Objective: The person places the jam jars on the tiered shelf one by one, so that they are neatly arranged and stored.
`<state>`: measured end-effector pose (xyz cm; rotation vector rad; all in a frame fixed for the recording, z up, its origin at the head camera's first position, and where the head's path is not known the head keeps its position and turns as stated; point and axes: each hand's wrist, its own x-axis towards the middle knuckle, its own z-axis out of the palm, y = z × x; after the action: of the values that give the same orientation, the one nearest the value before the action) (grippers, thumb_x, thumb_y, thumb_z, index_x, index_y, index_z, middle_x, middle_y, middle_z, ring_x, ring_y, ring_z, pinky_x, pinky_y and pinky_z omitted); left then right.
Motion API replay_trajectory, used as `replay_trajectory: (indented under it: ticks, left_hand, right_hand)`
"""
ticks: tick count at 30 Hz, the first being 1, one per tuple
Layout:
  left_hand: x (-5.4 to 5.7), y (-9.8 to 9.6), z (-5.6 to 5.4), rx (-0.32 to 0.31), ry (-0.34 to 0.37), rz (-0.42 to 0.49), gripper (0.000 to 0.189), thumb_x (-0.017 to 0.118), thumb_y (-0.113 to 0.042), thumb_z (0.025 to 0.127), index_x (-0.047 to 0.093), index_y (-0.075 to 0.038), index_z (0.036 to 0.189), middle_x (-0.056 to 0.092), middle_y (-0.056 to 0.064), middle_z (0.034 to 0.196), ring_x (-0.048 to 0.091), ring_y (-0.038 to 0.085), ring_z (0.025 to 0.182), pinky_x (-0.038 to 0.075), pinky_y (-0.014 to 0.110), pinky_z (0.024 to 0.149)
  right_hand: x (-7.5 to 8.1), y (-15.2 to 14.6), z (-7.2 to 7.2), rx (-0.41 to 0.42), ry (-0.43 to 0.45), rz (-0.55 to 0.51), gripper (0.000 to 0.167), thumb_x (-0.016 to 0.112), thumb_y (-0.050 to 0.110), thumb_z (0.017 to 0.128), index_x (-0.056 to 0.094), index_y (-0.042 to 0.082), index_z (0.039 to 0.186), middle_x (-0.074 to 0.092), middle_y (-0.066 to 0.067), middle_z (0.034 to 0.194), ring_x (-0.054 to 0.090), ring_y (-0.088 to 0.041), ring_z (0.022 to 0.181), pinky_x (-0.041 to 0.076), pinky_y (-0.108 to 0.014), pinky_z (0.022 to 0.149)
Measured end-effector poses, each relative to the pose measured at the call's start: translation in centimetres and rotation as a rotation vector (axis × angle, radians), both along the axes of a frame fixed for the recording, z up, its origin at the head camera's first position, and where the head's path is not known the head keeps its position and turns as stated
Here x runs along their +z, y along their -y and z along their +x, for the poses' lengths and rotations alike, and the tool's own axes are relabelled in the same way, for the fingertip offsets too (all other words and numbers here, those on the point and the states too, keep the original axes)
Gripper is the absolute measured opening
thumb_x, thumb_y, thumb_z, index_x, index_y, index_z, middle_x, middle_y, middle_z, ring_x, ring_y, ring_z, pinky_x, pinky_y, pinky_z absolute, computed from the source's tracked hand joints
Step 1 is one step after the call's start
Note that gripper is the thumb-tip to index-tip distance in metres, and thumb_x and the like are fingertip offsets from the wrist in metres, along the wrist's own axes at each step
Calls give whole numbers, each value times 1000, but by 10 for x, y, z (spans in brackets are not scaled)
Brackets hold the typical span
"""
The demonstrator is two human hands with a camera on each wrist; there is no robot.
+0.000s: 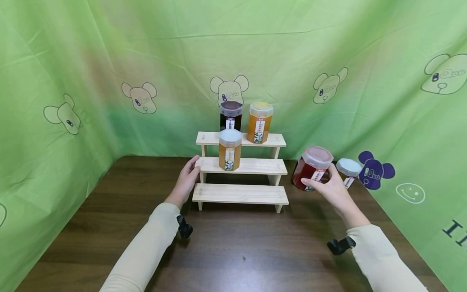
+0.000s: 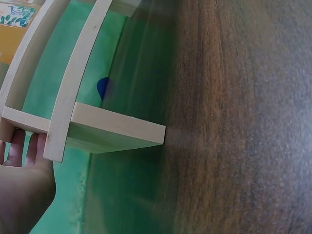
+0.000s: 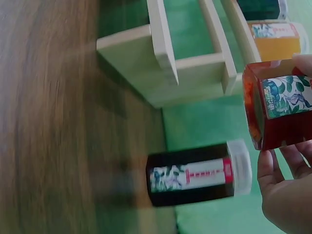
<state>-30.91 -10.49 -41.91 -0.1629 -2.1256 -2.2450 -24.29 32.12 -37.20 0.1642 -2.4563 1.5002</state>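
Observation:
My right hand (image 1: 330, 186) grips a red six-sided jar (image 1: 310, 172) with a pinkish lid, held tilted and clear of the table in the right wrist view. Behind it and to the right, a dark amber jar (image 1: 344, 178) with a whitish lid stands on the table. My left hand (image 1: 187, 178) holds the left end of the middle step of a three-step wooden stand (image 1: 255, 166); its fingers (image 2: 16, 148) reach the side piece. An orange-amber jar (image 1: 229, 156) with a whitish lid stands on that middle step.
On the top step are a dark purple jar (image 1: 230, 115) and an orange jar (image 1: 260, 123) with a yellow lid. The bottom step (image 1: 240, 194) faces me. A green printed cloth (image 1: 175, 61) hangs around the dark wooden table (image 1: 233, 251).

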Motion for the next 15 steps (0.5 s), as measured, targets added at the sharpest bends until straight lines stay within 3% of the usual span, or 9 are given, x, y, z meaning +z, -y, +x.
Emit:
replay_trajectory:
  ticks: [15]
  left_hand:
    - [0,1,0,0,11,-6,51,42,-15,108,32,-11,158,29,11,160,31,23,144,30,43,117]
  right_hand:
    - [4,48,-17,31,16,-49,82,80,20,87,31,4,150,47,-23,128,49,-25,109,47,-17,80]
